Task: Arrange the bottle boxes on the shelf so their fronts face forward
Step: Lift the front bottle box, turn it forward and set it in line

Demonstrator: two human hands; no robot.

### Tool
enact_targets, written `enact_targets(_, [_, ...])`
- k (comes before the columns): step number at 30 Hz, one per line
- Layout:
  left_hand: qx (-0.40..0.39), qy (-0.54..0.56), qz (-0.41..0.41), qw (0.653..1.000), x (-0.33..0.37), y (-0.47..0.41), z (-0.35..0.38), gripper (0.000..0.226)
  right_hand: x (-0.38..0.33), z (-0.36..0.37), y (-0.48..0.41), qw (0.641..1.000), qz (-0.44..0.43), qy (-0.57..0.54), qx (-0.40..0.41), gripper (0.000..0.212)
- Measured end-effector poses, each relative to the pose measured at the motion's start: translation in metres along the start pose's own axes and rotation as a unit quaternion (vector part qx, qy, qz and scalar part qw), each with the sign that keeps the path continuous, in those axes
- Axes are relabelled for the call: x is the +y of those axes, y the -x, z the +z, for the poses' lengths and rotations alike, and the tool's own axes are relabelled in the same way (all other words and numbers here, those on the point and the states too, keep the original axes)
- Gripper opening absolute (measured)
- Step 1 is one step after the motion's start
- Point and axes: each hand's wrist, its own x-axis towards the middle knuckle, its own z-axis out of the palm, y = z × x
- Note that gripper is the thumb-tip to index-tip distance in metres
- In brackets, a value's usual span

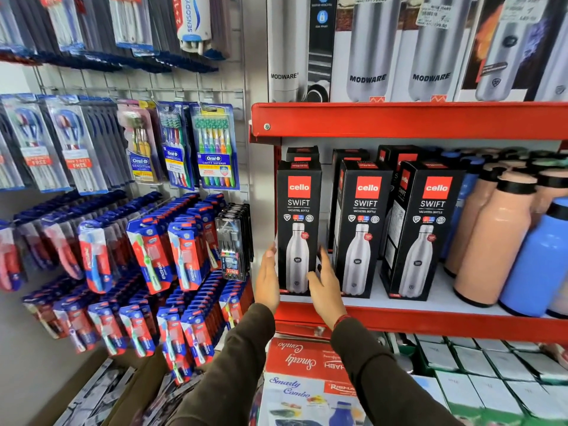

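Note:
Three black Cello Swift bottle boxes stand upright along the front of the red shelf (430, 325). The left box (298, 216) shows its front squarely. The middle box (362, 222) and the right box (427, 229) are turned a little, each showing a side panel too. More black boxes stand behind them. My left hand (267, 279) lies flat against the left side of the left box. My right hand (325, 284) presses its lower right edge, fingers spread. The box is clasped between both hands.
Peach bottles (491, 241) and blue bottles (538, 262) crowd the shelf's right part. Modware bottle boxes (368, 50) fill the shelf above. Hanging toothbrush packs (184, 149) cover the wall at left. Cartons (307, 379) lie stacked below the shelf.

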Motion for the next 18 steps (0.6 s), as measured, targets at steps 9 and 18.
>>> enact_targets(9, [-0.009,0.058,-0.033,0.998,0.011,0.015,-0.001,0.052,-0.001,-0.004,0.019,0.995,0.014,-0.094,-0.004,0.048])
enact_targets(18, [0.059,0.01,-0.007,0.998,0.003,0.039,-0.003,0.055,-0.006,-0.011,0.043,0.993,-0.002,-0.111,0.025,0.046])
